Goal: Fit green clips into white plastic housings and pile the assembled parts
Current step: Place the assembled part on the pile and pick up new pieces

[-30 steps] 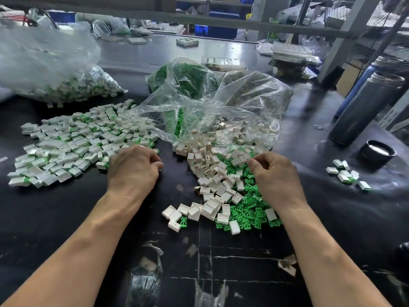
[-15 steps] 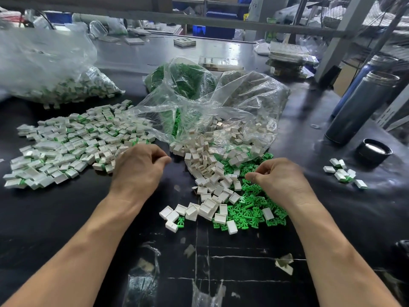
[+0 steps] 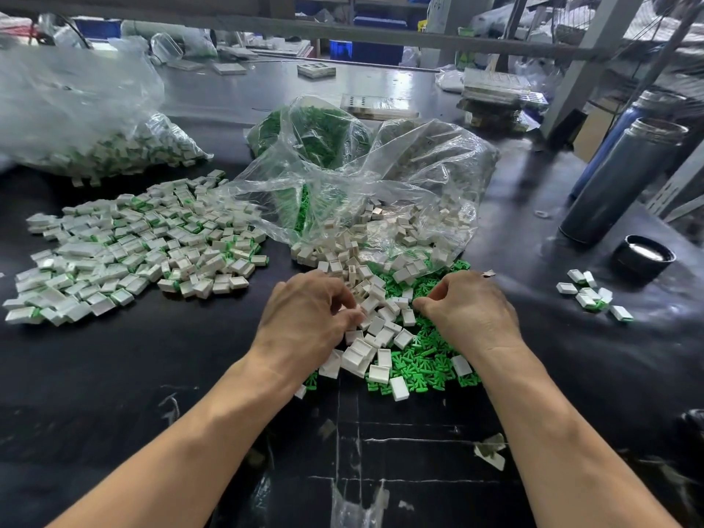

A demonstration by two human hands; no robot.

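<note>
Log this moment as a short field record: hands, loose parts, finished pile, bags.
left hand: fingers curled among the loose white plastic housings; grip contents unclear
right hand: fingers curled over the loose green plastic clips; grip contents unclear
finished pile of white-and-green assembled parts: left of the hands, on the black table
clear plastic bag: open, spilling housings

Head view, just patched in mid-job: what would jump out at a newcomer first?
Probably the bright green clips spread on the black table at centre, mixed with loose white housings, with both hands curled over that heap. Next, the broad pile of assembled parts to the left, and the clear bag spilling housings just behind the hands.
</note>
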